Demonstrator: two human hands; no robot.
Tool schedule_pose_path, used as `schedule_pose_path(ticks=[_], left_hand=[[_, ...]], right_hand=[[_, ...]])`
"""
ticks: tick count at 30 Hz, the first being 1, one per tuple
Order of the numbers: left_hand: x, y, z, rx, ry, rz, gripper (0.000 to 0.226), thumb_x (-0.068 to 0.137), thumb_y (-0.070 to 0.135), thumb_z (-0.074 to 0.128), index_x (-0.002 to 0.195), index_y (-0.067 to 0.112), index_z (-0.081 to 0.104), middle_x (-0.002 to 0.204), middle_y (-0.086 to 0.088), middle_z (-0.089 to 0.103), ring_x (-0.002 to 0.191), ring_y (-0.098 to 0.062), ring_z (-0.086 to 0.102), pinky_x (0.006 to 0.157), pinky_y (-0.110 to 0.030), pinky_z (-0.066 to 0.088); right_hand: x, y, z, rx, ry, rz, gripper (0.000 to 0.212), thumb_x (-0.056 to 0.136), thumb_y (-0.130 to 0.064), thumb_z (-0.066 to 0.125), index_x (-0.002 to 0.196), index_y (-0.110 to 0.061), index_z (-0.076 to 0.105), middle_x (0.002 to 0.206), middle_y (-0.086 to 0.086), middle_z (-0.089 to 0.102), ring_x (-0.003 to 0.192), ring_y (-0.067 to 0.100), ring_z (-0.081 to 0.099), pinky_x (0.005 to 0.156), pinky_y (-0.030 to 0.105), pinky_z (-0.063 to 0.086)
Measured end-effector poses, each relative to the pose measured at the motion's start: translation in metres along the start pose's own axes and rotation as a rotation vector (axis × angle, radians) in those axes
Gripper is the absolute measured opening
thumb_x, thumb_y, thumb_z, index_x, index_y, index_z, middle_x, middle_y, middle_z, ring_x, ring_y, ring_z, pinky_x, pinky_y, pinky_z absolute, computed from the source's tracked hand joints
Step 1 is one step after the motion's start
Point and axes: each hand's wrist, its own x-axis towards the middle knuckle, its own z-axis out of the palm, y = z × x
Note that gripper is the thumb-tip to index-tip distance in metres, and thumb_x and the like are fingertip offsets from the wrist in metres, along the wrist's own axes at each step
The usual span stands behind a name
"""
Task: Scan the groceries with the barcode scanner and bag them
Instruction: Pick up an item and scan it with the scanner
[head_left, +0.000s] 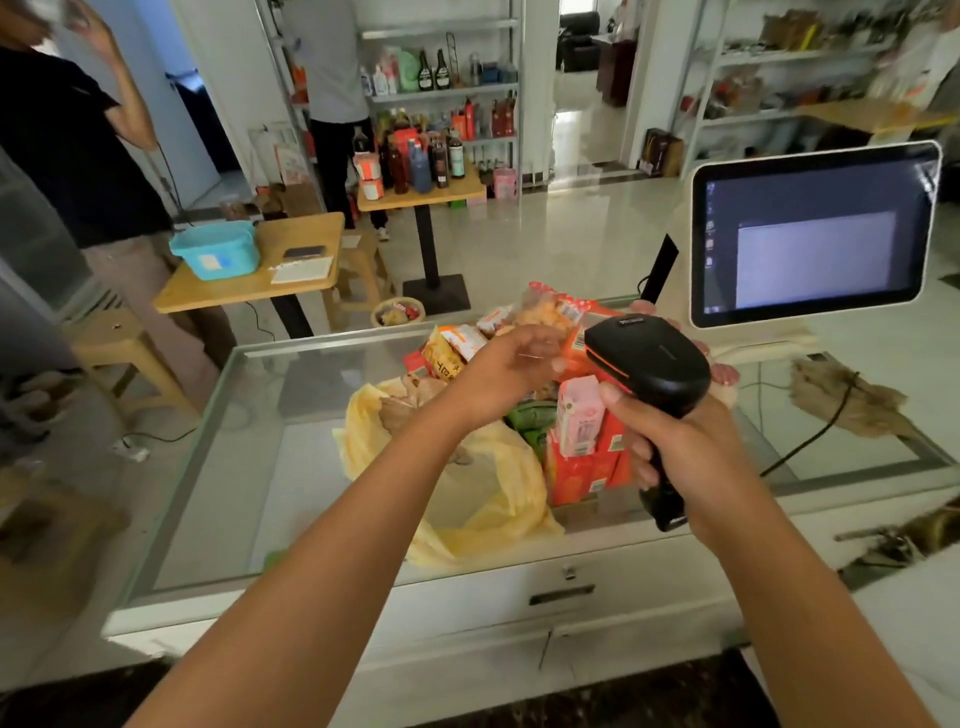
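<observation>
Clearly scanning is in hand: the left hand (511, 364) pinches 1 snack packet (550, 312) in its fingers before the 1 barcode scanner (649, 358), whose handle the right hand (675, 447) wraps with curled fingers. Next, the packet probably goes into the 1 yellow bag (483, 499) on the counter (260, 467), beside a grocery pile (582, 457) too jumbled to count.

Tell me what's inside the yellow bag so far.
A tan lumpy item shows at the open mouth of the yellow bag; I cannot tell what it is. The left forearm crosses the opening and the plastic hides the rest, so any other contents are unseen.
</observation>
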Motion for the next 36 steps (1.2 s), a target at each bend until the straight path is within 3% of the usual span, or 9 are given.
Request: schedule_pose_path(ticks=[3, 6, 12, 16, 19, 24, 28, 33, 36], left_hand=[[0.010, -0.013, 0.021, 0.082, -0.002, -0.028, 0.048, 0.085, 0.014, 0.076, 0.128, 0.022, 0.056, 0.115, 0.009, 0.063, 0.110, -0.014, 0.062, 0.103, -0.045, 0.049], [0.017, -0.028, 0.039, 0.248, -0.022, -0.053, 0.067, 0.077, 0.019, 0.084, 0.134, 0.022, 0.051, 0.123, 0.006, 0.060, 0.116, -0.017, 0.059, 0.100, -0.046, 0.050], [0.022, -0.051, 0.063, 0.319, -0.054, -0.187, 0.089, 0.070, 0.024, 0.086, 0.145, 0.026, 0.039, 0.132, 0.000, 0.061, 0.118, -0.021, 0.059, 0.098, -0.047, 0.051], [0.025, -0.055, 0.057, 0.283, 0.017, -0.219, 0.070, 0.069, 0.024, 0.086, 0.131, 0.018, 0.057, 0.115, 0.005, 0.069, 0.106, -0.014, 0.064, 0.089, -0.037, 0.055], [0.022, -0.044, 0.043, 0.044, 0.182, -0.310, 0.043, 0.077, 0.014, 0.083, 0.116, 0.016, 0.064, 0.104, 0.004, 0.071, 0.094, -0.011, 0.067, 0.074, -0.020, 0.056], [0.009, -0.032, 0.015, -0.679, 0.349, -0.367, 0.039, 0.093, 0.015, 0.066, 0.129, 0.005, 0.057, 0.116, -0.014, 0.072, 0.106, -0.026, 0.071, 0.085, -0.031, 0.059], [0.000, -0.027, 0.002, -0.923, 0.349, -0.317, 0.040, 0.095, 0.011, 0.063, 0.133, 0.002, 0.055, 0.120, -0.016, 0.070, 0.110, -0.026, 0.069, 0.079, -0.026, 0.060], [-0.007, -0.028, -0.005, -1.087, 0.327, -0.300, 0.048, 0.093, 0.014, 0.063, 0.138, 0.002, 0.051, 0.127, -0.020, 0.066, 0.096, -0.022, 0.073, 0.063, -0.023, 0.057], [-0.005, -0.033, -0.007, -1.130, 0.312, -0.284, 0.049, 0.093, 0.009, 0.062, 0.139, 0.000, 0.048, 0.128, -0.021, 0.065, 0.110, -0.029, 0.069, 0.076, -0.028, 0.061]], right_hand=[[0.013, 0.006, -0.011, 0.031, 0.004, 0.035, 0.032, 0.071, -0.042, 0.080, 0.086, -0.019, 0.063, 0.053, -0.004, 0.053, 0.045, 0.010, 0.049, 0.051, 0.028, 0.039], [0.020, 0.012, -0.019, 0.052, 0.008, 0.071, 0.072, 0.049, -0.064, 0.081, 0.098, -0.014, 0.065, 0.057, -0.004, 0.053, 0.048, 0.012, 0.047, 0.050, 0.027, 0.039], [0.028, 0.027, -0.032, 0.095, -0.085, 0.112, 0.049, 0.070, -0.044, 0.078, 0.085, 0.000, 0.061, 0.053, 0.012, 0.043, 0.040, 0.021, 0.040, 0.044, 0.028, 0.038], [0.025, 0.028, -0.031, 0.099, -0.103, 0.118, 0.034, 0.082, -0.031, 0.075, 0.080, -0.002, 0.060, 0.053, 0.013, 0.045, 0.041, 0.021, 0.043, 0.044, 0.026, 0.041], [0.019, 0.030, -0.025, 0.129, -0.062, 0.109, 0.027, 0.084, -0.023, 0.074, 0.072, -0.006, 0.056, 0.052, 0.012, 0.047, 0.045, 0.022, 0.046, 0.046, 0.026, 0.044], [0.008, 0.035, -0.017, 0.105, -0.040, 0.136, 0.026, 0.082, -0.021, 0.074, 0.064, -0.014, 0.058, 0.045, 0.005, 0.046, 0.041, 0.020, 0.045, 0.047, 0.031, 0.041], [0.006, 0.032, -0.002, 0.098, -0.069, 0.148, 0.026, 0.075, -0.028, 0.076, 0.057, -0.020, 0.059, 0.044, 0.004, 0.042, 0.037, 0.015, 0.040, 0.042, 0.025, 0.036], [0.011, 0.030, 0.011, 0.052, -0.084, 0.124, 0.031, 0.078, -0.025, 0.078, 0.055, -0.015, 0.059, 0.048, 0.012, 0.038, 0.038, 0.018, 0.038, 0.043, 0.027, 0.033], [0.012, 0.026, 0.018, 0.076, -0.077, 0.112, 0.026, 0.079, -0.020, 0.077, 0.063, -0.010, 0.059, 0.049, 0.011, 0.037, 0.039, 0.018, 0.037, 0.042, 0.027, 0.030]])
